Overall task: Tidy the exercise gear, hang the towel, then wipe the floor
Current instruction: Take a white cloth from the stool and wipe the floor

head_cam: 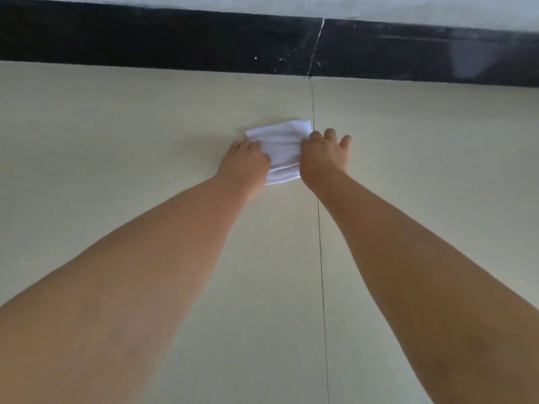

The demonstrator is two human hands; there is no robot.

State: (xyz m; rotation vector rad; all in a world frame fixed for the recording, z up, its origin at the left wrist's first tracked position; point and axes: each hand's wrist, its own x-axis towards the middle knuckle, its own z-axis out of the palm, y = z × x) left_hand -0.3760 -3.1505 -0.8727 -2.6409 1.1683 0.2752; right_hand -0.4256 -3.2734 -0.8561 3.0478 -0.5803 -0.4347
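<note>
We find a folded white cloth [281,153] lying flat on the pale tiled floor [145,126], held between both hands at full reach. The left hand [246,161] presses on the cloth's left edge with fingers curled down over it; the right hand [325,156] pinches the right edge between thumb and forefinger, the remaining fingers spread and off the cloth. Both hands touch it, neither clearly nearer.

The cloth's long axis runs roughly away from us, toward the black skirting [175,39] at the foot of the wall. A grout line [320,258] passes just beside the cloth's right edge and under the right hand.

We judge the wiping stage to be in hand — no exercise gear appears in view. The skirting lies near ahead, so forward room is short; open floor extends well to left and right and back toward us. A sideways or drawing-back stroke has the freer path — the arms look almost fully extended.
</note>
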